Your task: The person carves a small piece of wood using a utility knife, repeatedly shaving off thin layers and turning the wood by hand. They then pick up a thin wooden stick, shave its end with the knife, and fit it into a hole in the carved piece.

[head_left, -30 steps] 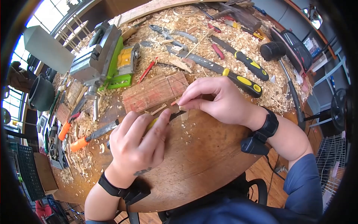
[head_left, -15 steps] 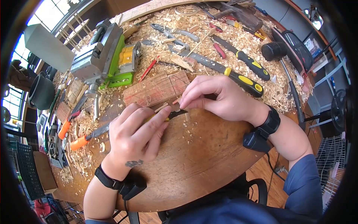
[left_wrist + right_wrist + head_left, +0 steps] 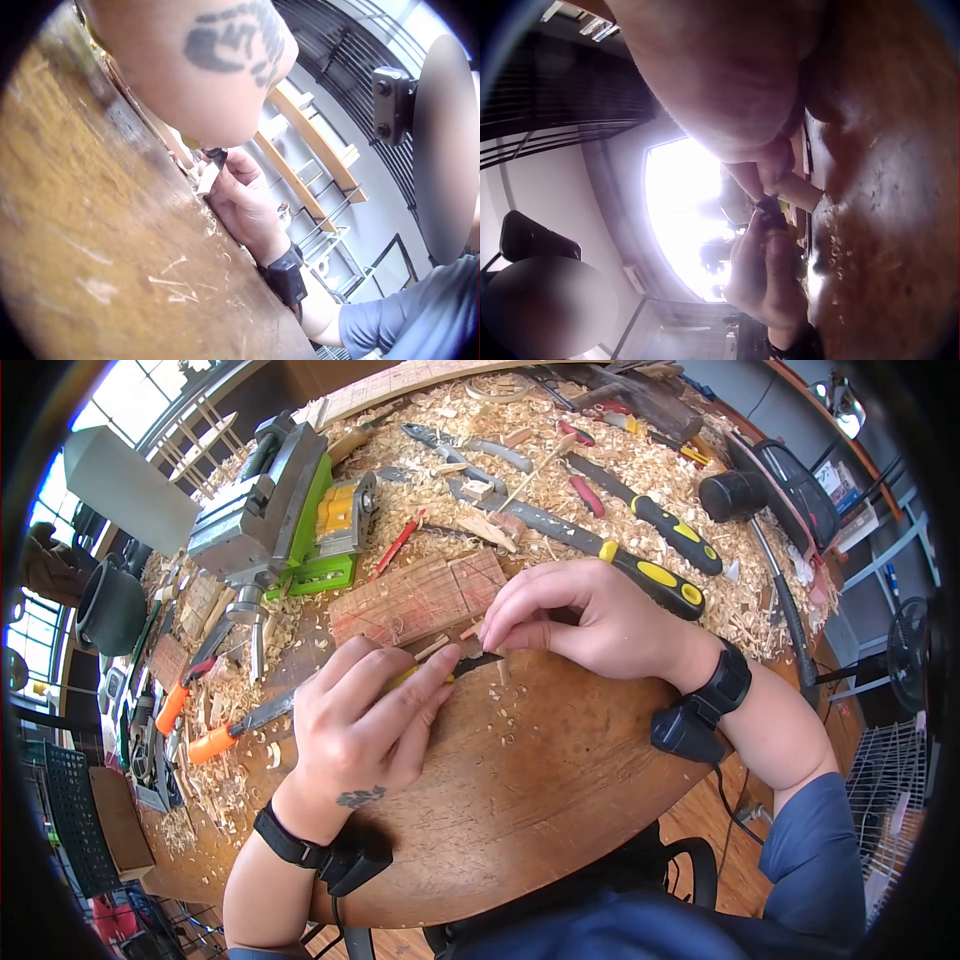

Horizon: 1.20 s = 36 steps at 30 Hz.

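In the head view my left hand [image 3: 365,710] grips a yellow-handled knife [image 3: 408,677], its handle mostly hidden by the fingers. The knife's dark blade [image 3: 484,659] points right, to the fingertips of my right hand [image 3: 590,622]. Thumb and forefinger of that right hand pinch a small pale piece of wood [image 3: 503,672] at the blade. From the left wrist, the pale wood [image 3: 208,180] shows beside the dark blade [image 3: 217,157], close over the table. The right wrist view has the wood [image 3: 801,193] jutting from under the right fingers, next to the left hand [image 3: 769,274].
Behind the hands lies a reddish wooden board [image 3: 415,603]. A vise [image 3: 265,510] stands at the back left, an orange-handled chisel [image 3: 240,729] left of the left hand. Yellow-black-handled tools [image 3: 655,582] and a mallet [image 3: 735,495] lie among shavings [image 3: 640,470].
My left hand has shifted slightly left and away from the body, then held nearly still. My right hand keeps its pinch, moving very little. The small pale wood at the blade sits slightly farther right.
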Each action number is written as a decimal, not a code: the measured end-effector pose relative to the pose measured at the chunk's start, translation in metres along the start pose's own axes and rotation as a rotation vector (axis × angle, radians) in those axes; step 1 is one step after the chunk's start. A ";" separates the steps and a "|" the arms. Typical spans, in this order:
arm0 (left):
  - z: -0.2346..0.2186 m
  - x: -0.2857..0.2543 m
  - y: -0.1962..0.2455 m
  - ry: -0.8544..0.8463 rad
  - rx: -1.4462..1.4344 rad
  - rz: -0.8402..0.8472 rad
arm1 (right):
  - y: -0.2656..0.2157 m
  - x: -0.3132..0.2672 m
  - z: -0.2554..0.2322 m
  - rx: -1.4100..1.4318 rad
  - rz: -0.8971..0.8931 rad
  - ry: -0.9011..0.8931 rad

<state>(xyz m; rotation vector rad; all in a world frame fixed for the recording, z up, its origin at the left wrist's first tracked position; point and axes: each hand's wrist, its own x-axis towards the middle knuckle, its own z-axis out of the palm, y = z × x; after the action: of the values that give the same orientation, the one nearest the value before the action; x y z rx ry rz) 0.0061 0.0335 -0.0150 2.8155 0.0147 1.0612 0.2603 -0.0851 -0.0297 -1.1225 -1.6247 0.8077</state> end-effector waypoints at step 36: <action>-0.001 0.001 0.008 -0.072 0.023 -0.002 | 0.002 -0.002 0.000 -0.041 0.005 -0.002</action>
<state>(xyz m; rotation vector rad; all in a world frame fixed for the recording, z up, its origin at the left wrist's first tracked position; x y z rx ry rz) 0.0064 0.0256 -0.0125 2.8718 0.0229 0.9646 0.2614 -0.0859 -0.0323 -1.1550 -1.6478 0.7822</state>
